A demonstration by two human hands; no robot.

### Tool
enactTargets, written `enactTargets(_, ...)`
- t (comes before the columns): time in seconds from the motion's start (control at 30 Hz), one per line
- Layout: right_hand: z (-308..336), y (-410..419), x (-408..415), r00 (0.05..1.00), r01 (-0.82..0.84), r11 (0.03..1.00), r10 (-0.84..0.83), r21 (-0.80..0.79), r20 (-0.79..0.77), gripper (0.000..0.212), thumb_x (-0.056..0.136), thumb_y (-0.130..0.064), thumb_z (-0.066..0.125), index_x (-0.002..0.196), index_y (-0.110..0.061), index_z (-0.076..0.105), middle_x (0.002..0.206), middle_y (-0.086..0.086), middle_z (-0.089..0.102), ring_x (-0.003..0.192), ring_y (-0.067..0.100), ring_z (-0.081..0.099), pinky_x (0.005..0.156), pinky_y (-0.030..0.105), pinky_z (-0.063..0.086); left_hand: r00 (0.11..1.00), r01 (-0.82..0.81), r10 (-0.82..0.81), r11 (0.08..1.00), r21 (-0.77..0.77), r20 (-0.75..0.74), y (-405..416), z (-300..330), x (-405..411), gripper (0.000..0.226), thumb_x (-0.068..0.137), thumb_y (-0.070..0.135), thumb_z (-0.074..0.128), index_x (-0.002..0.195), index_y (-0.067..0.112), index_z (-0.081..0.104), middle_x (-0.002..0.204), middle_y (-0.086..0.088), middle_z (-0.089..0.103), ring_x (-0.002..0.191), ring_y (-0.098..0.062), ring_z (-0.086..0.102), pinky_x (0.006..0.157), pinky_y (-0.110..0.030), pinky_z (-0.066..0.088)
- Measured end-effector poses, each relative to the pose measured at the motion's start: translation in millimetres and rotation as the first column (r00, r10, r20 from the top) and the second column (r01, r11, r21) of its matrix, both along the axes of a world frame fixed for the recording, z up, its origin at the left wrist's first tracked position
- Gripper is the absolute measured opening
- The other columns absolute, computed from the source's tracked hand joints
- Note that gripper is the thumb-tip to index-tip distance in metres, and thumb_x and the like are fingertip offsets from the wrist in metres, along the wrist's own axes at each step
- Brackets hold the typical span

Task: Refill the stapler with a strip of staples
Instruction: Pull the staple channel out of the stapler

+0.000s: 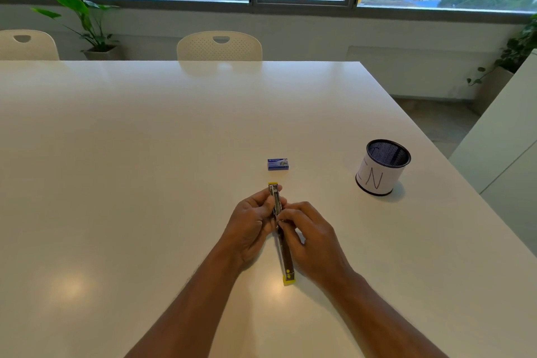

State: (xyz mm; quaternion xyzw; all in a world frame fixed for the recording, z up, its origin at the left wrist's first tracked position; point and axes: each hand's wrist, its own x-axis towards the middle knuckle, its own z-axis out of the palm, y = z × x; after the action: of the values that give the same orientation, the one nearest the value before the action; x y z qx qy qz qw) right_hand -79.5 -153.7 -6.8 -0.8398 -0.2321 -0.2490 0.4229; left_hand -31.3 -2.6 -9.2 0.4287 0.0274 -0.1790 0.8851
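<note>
A yellow-and-metal stapler (pixel 286 264) lies swung fully open on the white table (pixel 145 154), one yellow end pointing away from me and the other toward me. My left hand (pixel 250 224) grips the far half from the left. My right hand (pixel 311 235) pinches at the metal channel near the hinge; a thin metal strip of staples seems to sit under its fingertips, mostly hidden. A small blue staple box (pixel 278 164) rests closed just beyond the stapler.
A black mesh pen cup (pixel 382 167) wrapped in white paper stands at the right. White chairs (pixel 219 46) line the far table edge below the windows. The table's right edge drops off near another white surface (pixel 505 154).
</note>
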Motion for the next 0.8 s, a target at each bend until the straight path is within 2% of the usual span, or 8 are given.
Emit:
enactTargets(0.2,2.2,-4.8,-4.6,0.999,-0.025,1.0,0.026,0.013,-0.045,0.01,0.094,-0.018,0.065,0.102,-0.012,0.067,0.099,-0.002,0.065,0.091,0.007,0.063,0.078,0.021,0.055,0.999,0.023,-0.024,0.998,0.058,0.027,0.0,-0.7,-4.8,0.037,0.104,-0.005,0.045,0.129,0.008,0.069,0.09,-0.014,0.068,0.077,-0.021,0.068,0.072,-0.034,0.061)
enactTargets(0.37,12.6,0.9,-6.2,0.978,0.123,0.968,-0.082,0.217,-0.19,0.01,0.094,-0.011,0.065,0.09,-0.019,0.069,0.084,-0.005,0.071,0.08,0.01,0.068,0.07,0.022,0.056,0.997,-0.031,0.021,0.991,0.131,0.079,-4.7,0.3,-7.7,0.039,0.104,-0.005,0.046,0.125,0.014,0.073,0.085,-0.009,0.072,0.077,-0.019,0.07,0.077,-0.036,0.06)
enactTargets(0.43,18.4,4.3,-6.0,0.925,0.262,0.881,-0.112,0.395,-0.364,0.02,0.097,-0.009,0.061,0.086,-0.023,0.071,0.076,-0.005,0.073,0.077,0.008,0.07,0.068,0.018,0.056,0.993,-0.058,0.04,0.985,0.162,0.108,-6.8,2.6,-10.4,0.039,0.103,-0.007,0.047,0.125,0.012,0.072,0.084,-0.009,0.072,0.075,-0.019,0.07,0.073,-0.034,0.06)
enactTargets(0.5,21.7,5.7,-3.4,0.829,0.41,0.707,-0.027,0.576,-0.558,0.021,0.098,-0.011,0.059,0.088,-0.021,0.074,0.079,-0.002,0.076,0.08,0.011,0.071,0.07,0.021,0.059,0.985,-0.086,0.042,0.959,0.27,0.165,-7.0,8.0,-11.1,0.037,0.102,-0.006,0.05,0.125,0.012,0.072,0.084,-0.009,0.071,0.075,-0.018,0.069,0.073,-0.033,0.061)
enactTargets(0.57,23.6,5.5,2.2,0.711,0.528,0.457,0.223,0.716,-0.667,0.019,0.099,-0.013,0.058,0.093,-0.009,0.075,0.082,0.005,0.078,0.085,0.02,0.072,0.081,0.031,0.061,0.97,-0.119,0.008,0.887,0.447,0.242,-6.6,16.8,-10.1,0.036,0.101,-0.002,0.054,0.128,0.016,0.069,0.086,-0.009,0.07,0.076,-0.02,0.07,0.074,-0.035,0.063)
enactTargets(0.63,26.5,6.3,4.6,0.618,0.587,0.271,0.458,0.762,-0.639,0.026,0.1,-0.017,0.056,0.099,0.002,0.073,0.094,0.019,0.078,0.091,0.027,0.075,0.088,0.04,0.06,0.943,-0.17,-0.07,0.738,0.653,0.325,-8.9,27.6,-8.8,0.035,0.1,0.004,0.058,0.132,0.018,0.067,0.092,-0.009,0.073,0.078,-0.022,0.074,0.077,-0.041,0.065)
enactTargets(0.73,28.7,12.9,3.4,0.553,0.587,0.134,0.654,0.798,-0.516,0.041,0.103,-0.025,0.052,0.087,0.001,0.08,0.106,0.025,0.076,0.095,0.031,0.076,0.077,0.039,0.063,0.87,-0.293,-0.234,0.461,0.838,0.433,-15.3,42.6,-10.7,0.033,0.098,0.016,0.063,0.13,0.018,0.068,0.093,-0.003,0.077,0.077,-0.015,0.076,0.077,-0.035,0.065)
enactTargets(0.8,26.9,16.9,2.5,0.551,0.585,0.07,0.697,0.808,-0.459,0.038,0.102,-0.026,0.053,0.093,-0.001,0.08,0.11,0.024,0.075,0.1,0.029,0.075,0.083,0.039,0.062,0.821,-0.367,-0.326,0.326,0.871,0.468,-19.4,50.8,-13.4,0.029,0.097,0.02,0.063,0.125,0.021,0.071,0.092,-0.001,0.08,0.077,-0.012,0.075,0.073,-0.023,0.061)
